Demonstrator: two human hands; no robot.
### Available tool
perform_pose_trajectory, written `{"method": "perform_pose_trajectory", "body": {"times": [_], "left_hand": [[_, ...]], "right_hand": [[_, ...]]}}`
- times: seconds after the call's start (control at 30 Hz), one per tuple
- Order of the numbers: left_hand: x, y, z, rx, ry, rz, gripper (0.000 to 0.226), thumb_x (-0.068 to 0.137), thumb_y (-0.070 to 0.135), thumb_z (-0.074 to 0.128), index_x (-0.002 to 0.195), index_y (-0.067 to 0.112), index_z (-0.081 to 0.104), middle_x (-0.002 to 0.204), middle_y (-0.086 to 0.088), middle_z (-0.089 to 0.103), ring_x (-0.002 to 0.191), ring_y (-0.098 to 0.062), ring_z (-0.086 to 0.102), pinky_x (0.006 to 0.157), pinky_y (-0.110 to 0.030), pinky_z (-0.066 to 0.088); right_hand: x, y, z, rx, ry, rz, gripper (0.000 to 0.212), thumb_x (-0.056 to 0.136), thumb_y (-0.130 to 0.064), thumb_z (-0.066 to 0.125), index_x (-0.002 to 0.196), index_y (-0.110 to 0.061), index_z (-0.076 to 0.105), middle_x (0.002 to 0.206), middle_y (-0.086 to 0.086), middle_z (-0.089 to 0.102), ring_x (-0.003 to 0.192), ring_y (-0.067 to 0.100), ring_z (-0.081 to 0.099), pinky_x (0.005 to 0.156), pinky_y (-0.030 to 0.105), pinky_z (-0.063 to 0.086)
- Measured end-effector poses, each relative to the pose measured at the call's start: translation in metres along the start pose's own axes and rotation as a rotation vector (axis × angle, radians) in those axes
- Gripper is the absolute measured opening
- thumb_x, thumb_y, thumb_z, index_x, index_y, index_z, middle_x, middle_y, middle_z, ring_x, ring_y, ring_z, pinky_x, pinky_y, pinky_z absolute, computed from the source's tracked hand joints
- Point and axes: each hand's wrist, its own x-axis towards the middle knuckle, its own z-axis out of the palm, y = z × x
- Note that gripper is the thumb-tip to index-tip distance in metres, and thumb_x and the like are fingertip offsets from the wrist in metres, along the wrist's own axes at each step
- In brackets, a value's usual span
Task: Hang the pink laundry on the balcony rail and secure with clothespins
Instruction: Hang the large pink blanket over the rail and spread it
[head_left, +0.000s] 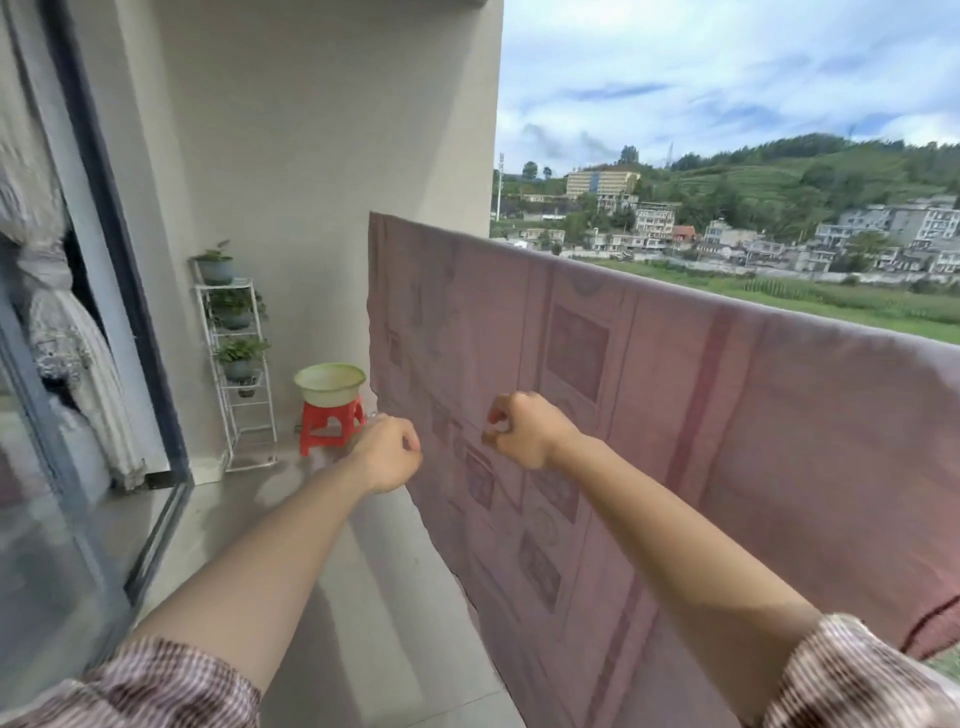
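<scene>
The pink laundry (649, 395), a large patterned sheet, hangs draped over the balcony rail from the wall to the right edge of view. The rail itself is hidden under it. My right hand (524, 434) is a fist in front of the sheet's lower middle, apart from the cloth. It is closed on small red and white pieces that look like clothespins (496, 422). My left hand (387, 452) is curled shut just left of the sheet's hanging edge, and I cannot make out anything in it. No pins show on the sheet's top edge.
A pale green basin (330, 383) sits on a red plastic stool (331, 427) in the far corner. Beside it stands a white tiered plant rack (244, 364) with potted plants. A glass sliding door (78, 415) runs along the left, and grey floor tiles (363, 597) lie below.
</scene>
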Motion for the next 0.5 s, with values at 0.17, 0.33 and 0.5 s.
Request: {"method": "perform_pose_trajectory", "body": {"times": [0.17, 0.33, 0.5], "left_hand": [[0.060, -0.056, -0.035, 0.057, 0.071, -0.048, 0.011, 0.076, 0.020, 0.059, 0.071, 0.028, 0.065, 0.097, -0.004, 0.063, 0.096, -0.027, 0.060, 0.085, -0.034, 0.050], [0.129, -0.098, -0.045, 0.065, 0.097, -0.004, 0.016, 0.077, 0.024, 0.059, 0.092, 0.023, 0.066, 0.110, -0.009, 0.058, 0.109, -0.028, 0.053, 0.091, -0.038, 0.048], [0.212, -0.133, -0.053, 0.084, 0.090, 0.042, 0.019, 0.077, 0.025, 0.057, 0.095, 0.021, 0.063, 0.113, -0.007, 0.056, 0.112, -0.028, 0.050, 0.094, -0.039, 0.045]], "right_hand": [[0.067, -0.022, 0.039, 0.017, -0.092, 0.099, 0.036, 0.086, -0.036, 0.056, 0.111, -0.010, 0.058, 0.114, 0.012, 0.060, 0.110, 0.034, 0.053, 0.089, 0.039, 0.047], [0.141, -0.037, 0.055, -0.047, -0.093, 0.126, 0.049, 0.088, -0.039, 0.056, 0.127, -0.010, 0.051, 0.129, 0.012, 0.054, 0.121, 0.033, 0.046, 0.098, 0.043, 0.041], [0.239, -0.042, 0.068, -0.161, -0.064, 0.066, 0.053, 0.089, -0.040, 0.057, 0.130, -0.009, 0.047, 0.135, 0.011, 0.047, 0.126, 0.032, 0.040, 0.100, 0.047, 0.037]]}}
